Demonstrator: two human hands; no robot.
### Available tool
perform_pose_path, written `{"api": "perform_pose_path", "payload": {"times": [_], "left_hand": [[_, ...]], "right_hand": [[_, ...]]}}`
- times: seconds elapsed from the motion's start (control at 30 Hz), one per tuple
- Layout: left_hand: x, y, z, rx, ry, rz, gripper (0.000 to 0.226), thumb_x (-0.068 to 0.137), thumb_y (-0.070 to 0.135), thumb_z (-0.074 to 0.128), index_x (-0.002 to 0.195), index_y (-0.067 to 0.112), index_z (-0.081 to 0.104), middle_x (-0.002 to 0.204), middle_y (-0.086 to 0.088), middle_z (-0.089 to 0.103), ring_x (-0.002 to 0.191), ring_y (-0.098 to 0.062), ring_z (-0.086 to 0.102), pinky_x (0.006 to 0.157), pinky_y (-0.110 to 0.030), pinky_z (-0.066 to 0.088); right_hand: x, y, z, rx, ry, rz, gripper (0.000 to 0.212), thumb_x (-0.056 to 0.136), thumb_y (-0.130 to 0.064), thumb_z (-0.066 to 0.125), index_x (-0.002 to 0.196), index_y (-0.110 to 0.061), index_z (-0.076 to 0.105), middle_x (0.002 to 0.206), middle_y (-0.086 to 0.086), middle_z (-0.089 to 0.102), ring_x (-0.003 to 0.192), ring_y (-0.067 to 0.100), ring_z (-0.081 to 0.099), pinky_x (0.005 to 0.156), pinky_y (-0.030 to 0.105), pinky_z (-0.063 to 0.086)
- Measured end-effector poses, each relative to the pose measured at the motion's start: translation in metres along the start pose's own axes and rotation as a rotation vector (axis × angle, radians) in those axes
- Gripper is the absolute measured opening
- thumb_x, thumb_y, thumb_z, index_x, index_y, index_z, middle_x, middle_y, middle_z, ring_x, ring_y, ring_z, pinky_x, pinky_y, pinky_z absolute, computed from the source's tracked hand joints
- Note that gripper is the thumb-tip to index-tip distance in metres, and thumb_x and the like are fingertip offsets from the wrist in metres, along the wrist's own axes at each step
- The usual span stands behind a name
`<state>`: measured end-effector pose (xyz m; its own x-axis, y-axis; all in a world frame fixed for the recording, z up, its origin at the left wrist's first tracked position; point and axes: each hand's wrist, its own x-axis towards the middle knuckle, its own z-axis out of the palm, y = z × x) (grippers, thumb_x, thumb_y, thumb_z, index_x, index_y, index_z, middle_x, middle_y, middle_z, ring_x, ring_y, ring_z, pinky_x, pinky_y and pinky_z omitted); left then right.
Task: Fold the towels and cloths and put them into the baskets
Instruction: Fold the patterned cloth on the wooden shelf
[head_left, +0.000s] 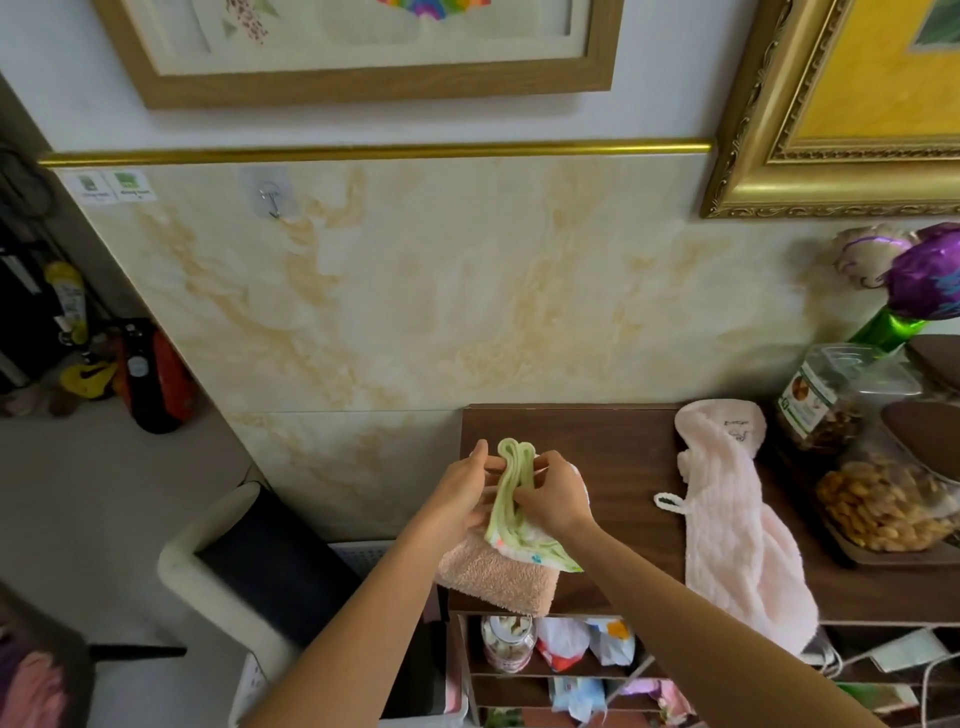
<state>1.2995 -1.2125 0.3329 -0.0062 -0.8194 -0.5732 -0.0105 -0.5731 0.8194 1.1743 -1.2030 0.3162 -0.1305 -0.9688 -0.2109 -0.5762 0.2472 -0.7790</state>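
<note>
On the near left corner of a dark wooden shelf top (613, 447), both hands work a small green-edged cloth (511, 499) that is bunched lengthwise into a narrow roll. From the left, the left hand (462, 493) has its fingers curled around the bunched cloth, with one finger pointing up beside the looped top end. From the right, the right hand (553, 496) pinches the same cloth with fingertips pressed into its folds, so both hands are clamped on it. The cloth's lower end fans out, showing a white printed face, and lies over a folded peach towel (498, 577) that sits at the shelf's front left corner and overhangs the edge slightly. Well to the right on the same surface lies a pale pink towel (727, 519), spread out unfolded, its hanging loop poking out to the left and its near end drooping over the front edge. Beyond it on the right stand clear containers of nuts (878, 499). Left of the shelf, lower down, sits a white basket (208, 561) with a dark interior; how much it holds cannot be told. Jars and packets fill the cubbies under the shelf top.
</note>
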Motion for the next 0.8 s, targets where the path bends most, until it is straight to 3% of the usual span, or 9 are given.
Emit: {"api": "perform_pose_path", "payload": {"times": [0.17,0.27,0.4,0.47,0.53,0.57,0.63,0.7,0.8], "left_hand": [[-0.003,0.009,0.007,-0.023,-0.084,-0.039,0.04,0.098,0.046,0.047,0.1,0.01,0.065,0.099,-0.01,0.071,0.088,-0.024,0.07,0.07,-0.033,0.056],[0.004,0.01,0.016,0.133,-0.084,0.031,0.031,0.091,0.036,0.062,0.104,0.008,0.068,0.101,-0.009,0.072,0.09,-0.021,0.071,0.078,-0.032,0.057],[0.011,0.016,0.027,0.205,-0.05,0.104,0.021,0.088,0.022,0.066,0.104,0.01,0.073,0.102,-0.011,0.072,0.092,-0.025,0.07,0.088,-0.04,0.056],[0.01,0.021,0.035,0.21,-0.064,0.134,0.018,0.09,0.017,0.063,0.102,0.008,0.073,0.092,-0.012,0.073,0.076,-0.021,0.069,0.068,-0.032,0.058],[0.005,0.028,0.045,0.192,-0.073,0.153,0.019,0.093,0.019,0.059,0.098,0.006,0.072,0.066,-0.003,0.066,0.049,-0.01,0.058,0.042,-0.017,0.043],[0.0,0.033,0.051,0.175,-0.067,0.157,0.022,0.094,0.025,0.057,0.091,0.008,0.071,0.056,0.002,0.06,0.042,-0.007,0.053,0.039,-0.015,0.037],[-0.006,0.04,0.057,0.134,-0.055,0.178,0.033,0.093,0.041,0.057,0.08,0.012,0.069,0.057,0.004,0.062,0.047,-0.008,0.057,0.043,-0.017,0.04],[-0.007,0.045,0.058,0.117,-0.056,0.244,0.033,0.089,0.045,0.062,0.089,0.013,0.071,0.078,-0.001,0.072,0.069,-0.013,0.068,0.055,-0.021,0.051],[-0.007,0.052,0.052,0.145,-0.075,0.374,0.03,0.088,0.046,0.064,0.09,0.016,0.071,0.091,-0.008,0.073,0.084,-0.022,0.07,0.076,-0.036,0.056]], "right_hand": [[-0.002,0.004,-0.022,0.141,0.048,-0.048,0.027,0.084,-0.015,0.067,0.11,-0.011,0.06,0.091,-0.002,0.064,0.077,0.008,0.062,0.061,0.018,0.048],[-0.003,0.004,-0.034,0.164,0.079,-0.096,0.025,0.084,-0.017,0.068,0.109,-0.012,0.063,0.091,-0.003,0.065,0.077,0.006,0.061,0.059,0.014,0.045],[-0.005,0.001,-0.055,0.223,0.179,-0.119,0.02,0.083,-0.02,0.07,0.102,-0.015,0.066,0.084,-0.009,0.063,0.076,0.004,0.06,0.057,0.012,0.042],[-0.008,0.001,-0.064,0.244,0.208,-0.141,0.018,0.083,-0.02,0.069,0.1,-0.017,0.066,0.082,-0.011,0.063,0.074,0.002,0.059,0.055,0.009,0.042],[-0.011,0.001,-0.07,0.238,0.177,-0.17,0.016,0.085,-0.021,0.067,0.101,-0.02,0.065,0.081,-0.01,0.064,0.071,0.002,0.06,0.054,0.008,0.044],[-0.012,0.002,-0.072,0.229,0.143,-0.185,0.014,0.088,-0.021,0.065,0.102,-0.022,0.065,0.081,-0.008,0.065,0.07,0.003,0.06,0.056,0.008,0.044],[-0.013,0.003,-0.076,0.271,0.046,-0.208,0.018,0.094,-0.016,0.055,0.108,-0.02,0.066,0.088,0.0,0.069,0.077,0.009,0.062,0.069,0.014,0.05],[-0.014,0.0,-0.084,0.392,-0.1,-0.176,0.03,0.096,-0.004,0.045,0.117,-0.008,0.065,0.103,0.007,0.07,0.093,0.015,0.065,0.091,0.028,0.052],[-0.022,-0.006,-0.099,0.435,-0.102,-0.311,0.039,0.087,0.013,0.04,0.104,-0.005,0.071,0.099,0.007,0.073,0.095,0.018,0.068,0.092,0.032,0.053]]}}
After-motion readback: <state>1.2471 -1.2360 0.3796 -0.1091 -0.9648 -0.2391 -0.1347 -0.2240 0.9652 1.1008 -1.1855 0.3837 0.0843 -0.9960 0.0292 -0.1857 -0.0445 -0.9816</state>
